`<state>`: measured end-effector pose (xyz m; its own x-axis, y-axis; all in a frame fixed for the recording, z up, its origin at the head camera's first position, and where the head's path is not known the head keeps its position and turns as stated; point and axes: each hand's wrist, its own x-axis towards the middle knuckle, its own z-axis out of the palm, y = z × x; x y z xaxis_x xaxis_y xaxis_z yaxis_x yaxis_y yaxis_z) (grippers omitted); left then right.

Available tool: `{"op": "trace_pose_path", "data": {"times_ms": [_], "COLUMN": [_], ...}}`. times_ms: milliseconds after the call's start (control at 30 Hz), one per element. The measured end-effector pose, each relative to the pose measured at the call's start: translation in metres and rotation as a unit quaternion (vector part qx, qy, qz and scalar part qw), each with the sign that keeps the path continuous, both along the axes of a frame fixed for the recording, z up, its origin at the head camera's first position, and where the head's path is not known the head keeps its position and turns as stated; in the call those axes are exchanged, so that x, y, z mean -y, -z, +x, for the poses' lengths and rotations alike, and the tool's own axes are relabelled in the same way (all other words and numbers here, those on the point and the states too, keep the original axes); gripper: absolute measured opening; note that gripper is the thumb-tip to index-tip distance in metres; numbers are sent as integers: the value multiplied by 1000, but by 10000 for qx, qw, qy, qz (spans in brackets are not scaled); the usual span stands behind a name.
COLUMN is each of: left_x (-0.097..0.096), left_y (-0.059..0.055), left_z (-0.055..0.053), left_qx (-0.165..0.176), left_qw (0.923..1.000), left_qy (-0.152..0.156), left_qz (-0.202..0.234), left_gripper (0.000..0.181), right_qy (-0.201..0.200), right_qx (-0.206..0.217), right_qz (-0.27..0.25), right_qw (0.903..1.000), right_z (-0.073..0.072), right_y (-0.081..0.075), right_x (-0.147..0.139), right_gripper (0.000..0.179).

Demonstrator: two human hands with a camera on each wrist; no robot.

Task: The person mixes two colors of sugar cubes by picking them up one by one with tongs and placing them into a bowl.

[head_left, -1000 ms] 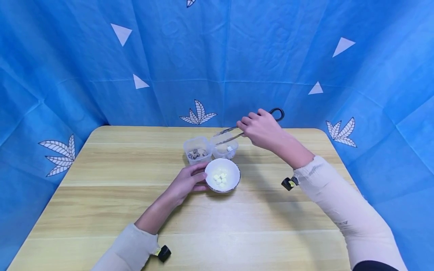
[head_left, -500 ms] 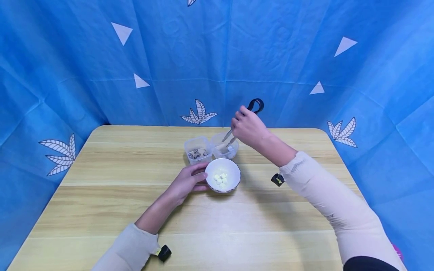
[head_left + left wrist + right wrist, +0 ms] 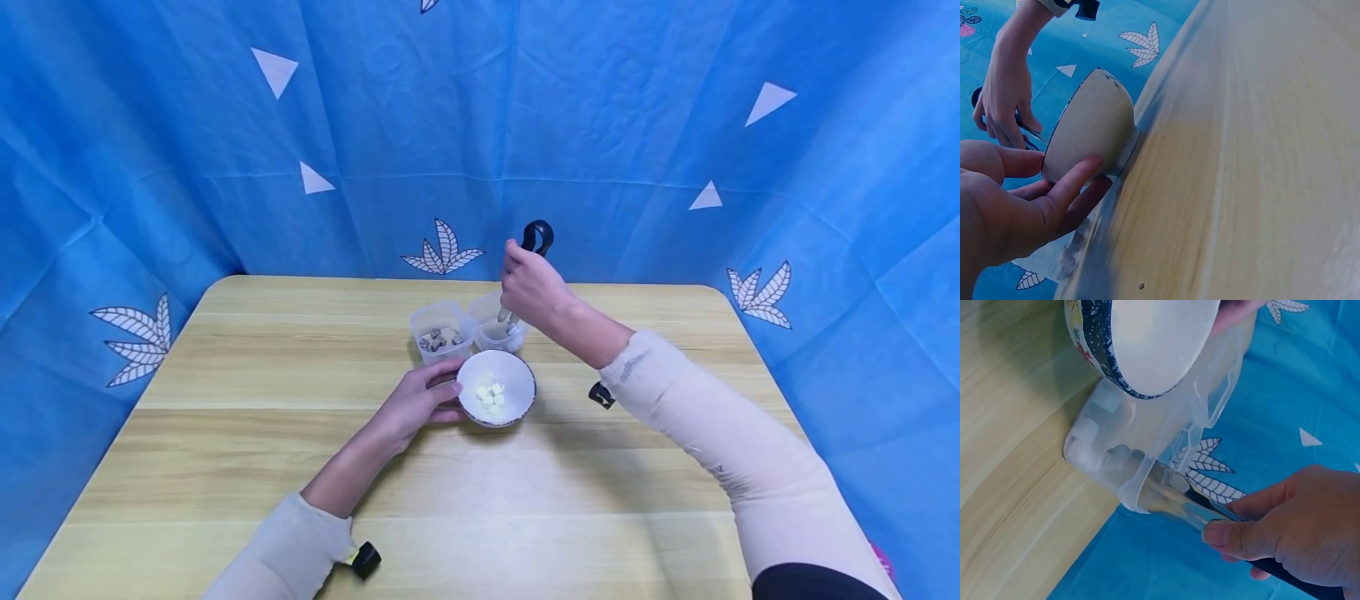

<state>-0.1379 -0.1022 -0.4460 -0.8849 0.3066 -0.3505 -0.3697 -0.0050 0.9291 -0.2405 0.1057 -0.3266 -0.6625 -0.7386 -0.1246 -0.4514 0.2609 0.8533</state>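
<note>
My left hand [image 3: 411,406] holds a white bowl [image 3: 513,372] at its left side, thumb at the rim and fingers along the outer wall, as the left wrist view shows. Several small white pieces [image 3: 490,396] lie in the bowl. With my right hand [image 3: 538,287] I grip metal tongs with a black loop handle [image 3: 537,236], pointed down. In the right wrist view the tips of the tongs [image 3: 1175,503] reach inside a clear plastic container [image 3: 1132,487], where white chunks [image 3: 1088,431] lie near the bottom. The container stands just behind the bowl.
A second clear container [image 3: 441,315] with several greyish-brown chunks [image 3: 437,340] stands against the first one's left side. Both are on a light wooden table [image 3: 262,375]. A blue patterned curtain [image 3: 405,108] hangs along the back and sides.
My right hand has moved left with the tongs, turning them from nearly level to steep, and their tips have gone down into the right container. My left hand and the bowl have stayed put.
</note>
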Motion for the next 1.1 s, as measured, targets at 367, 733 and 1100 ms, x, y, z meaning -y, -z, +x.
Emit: {"op": "trace_pose_path", "data": {"times_ms": [367, 733, 1100], "left_x": [-2, -1, 0], "left_y": [0, 0, 0], "left_z": [-1, -1, -1], "left_qx": [-1, -1, -6], "left_qw": [10000, 10000, 10000], "left_qy": [28, 23, -13], "left_qz": [-14, 19, -26], "left_gripper": [54, 54, 55], "right_qy": [265, 539, 497], "right_qx": [115, 328, 512], "right_qz": [386, 525, 246], "right_qw": [9988, 9966, 9971], "right_z": [3, 4, 1], "right_y": [1, 5, 4], "right_x": [8, 12, 6], "right_gripper": [25, 14, 17]}}
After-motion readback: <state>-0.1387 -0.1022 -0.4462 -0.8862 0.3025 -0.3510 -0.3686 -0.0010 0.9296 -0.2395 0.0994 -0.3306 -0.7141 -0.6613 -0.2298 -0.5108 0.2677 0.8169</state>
